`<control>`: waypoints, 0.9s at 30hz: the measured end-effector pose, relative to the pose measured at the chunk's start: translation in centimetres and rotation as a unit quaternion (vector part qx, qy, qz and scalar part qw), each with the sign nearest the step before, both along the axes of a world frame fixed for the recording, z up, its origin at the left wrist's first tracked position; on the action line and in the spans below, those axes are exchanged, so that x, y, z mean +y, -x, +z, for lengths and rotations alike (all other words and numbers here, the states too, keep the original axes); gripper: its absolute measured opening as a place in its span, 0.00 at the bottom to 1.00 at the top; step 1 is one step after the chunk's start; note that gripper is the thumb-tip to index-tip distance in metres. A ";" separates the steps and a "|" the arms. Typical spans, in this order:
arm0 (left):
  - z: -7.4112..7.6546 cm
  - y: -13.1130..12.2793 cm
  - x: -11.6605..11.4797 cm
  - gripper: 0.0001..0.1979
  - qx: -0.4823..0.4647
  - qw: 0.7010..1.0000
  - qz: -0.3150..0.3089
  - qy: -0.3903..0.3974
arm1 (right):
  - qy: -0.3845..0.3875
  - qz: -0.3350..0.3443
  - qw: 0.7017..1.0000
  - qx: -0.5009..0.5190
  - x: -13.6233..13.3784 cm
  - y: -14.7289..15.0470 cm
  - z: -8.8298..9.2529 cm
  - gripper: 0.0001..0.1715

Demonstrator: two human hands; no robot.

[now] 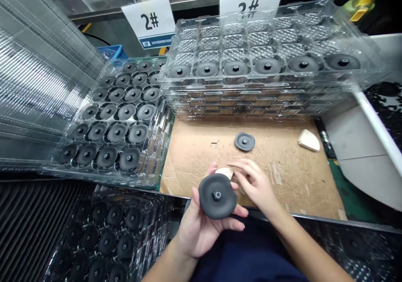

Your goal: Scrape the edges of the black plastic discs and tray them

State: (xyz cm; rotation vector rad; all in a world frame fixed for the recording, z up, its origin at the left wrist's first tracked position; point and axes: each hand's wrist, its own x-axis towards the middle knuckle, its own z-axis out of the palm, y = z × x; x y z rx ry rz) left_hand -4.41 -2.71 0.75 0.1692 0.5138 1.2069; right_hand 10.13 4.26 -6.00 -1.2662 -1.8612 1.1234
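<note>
A round black disc (pixel 209 204) is held by the left hand (pixel 201 234) over the near edge of the cardboard sheet (pixel 201 144), its small central stub turned up towards the camera. The disc is gripped by the left fingers, which are curled around its rim and under it. Just behind the disc, above the near part of the cardboard sheet, a cream piece (pixel 224 172) is partly hidden. The right hand (pixel 254 183) is held beside it, over the cardboard sheet, with the fingers bent and the tips brought to the cream piece's edge — whether it is pinched or only touched cannot be told.

A loose disc (pixel 249 144) is laid stub up near the middle of the cardboard sheet, and a cream wedge (pixel 309 140) is set near its right edge. To the left of the cardboard sheet, clear trays (pixel 153 146) are stacked, filled with rows of similar discs. Beyond its far edge another tray stack (pixel 276 101) is placed; discs are seated in its nearest row. Below the near edge, to the left, more disc-filled trays (pixel 153 221) are seen — dimly lit.
</note>
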 end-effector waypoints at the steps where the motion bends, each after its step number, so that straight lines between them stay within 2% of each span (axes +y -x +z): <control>1: -0.1 0.0 0.1 0.28 0.057 0.998 0.014 -0.029 | 0.001 0.001 1.000 0.003 0.0 -0.3 0.6 0.14; 2: -0.2 0.0 0.1 0.33 0.136 0.988 0.029 -0.065 | 0.002 0.000 1.000 0.004 0.0 -0.7 1.1 0.14; 3: -0.4 0.1 0.1 0.39 0.233 0.966 0.042 -0.104 | 0.003 -0.001 1.000 0.001 -0.1 -1.1 1.6 0.13; 5: -0.8 0.2 0.2 0.49 0.417 0.890 0.052 -0.175 | 0.002 -0.008 1.000 -0.007 -0.6 -1.8 2.3 0.13; 6: -1.0 0.4 0.2 0.52 0.480 0.853 0.047 -0.201 | 0.001 -0.011 1.000 -0.012 -0.9 -2.2 2.6 0.13; 8: -1.3 0.6 0.2 0.55 0.540 0.808 0.029 -0.234 | -0.001 -0.013 1.000 -0.018 -1.7 -2.9 2.8 0.14; 13: -1.1 0.7 0.4 0.58 0.588 0.761 0.042 -0.270 | -0.076 0.015 0.997 -0.019 -3.1 -4.1 3.6 0.20; 18: -0.9 0.2 0.4 0.58 0.610 0.735 0.058 -0.291 | -0.171 0.081 0.982 -0.025 -2.7 -4.6 4.5 0.26; 22: -1.2 0.0 0.6 0.55 0.600 0.738 0.057 -0.304 | -0.212 0.114 0.970 -0.024 -2.0 -5.0 4.8 0.18; 23: -1.1 0.0 0.7 0.49 0.592 0.752 0.036 -0.286 | -0.214 0.113 0.970 -0.012 -2.0 -5.0 4.8 0.17; 26: -1.0 -0.1 1.1 0.22 0.572 0.798 -0.068 -0.178 | -0.183 0.071 0.980 0.032 -2.3 -4.6 5.0 0.22; 27: -0.9 0.0 1.3 0.22 0.570 0.803 -0.089 -0.149 | -0.170 0.055 0.983 0.038 -2.5 -4.5 5.0 0.26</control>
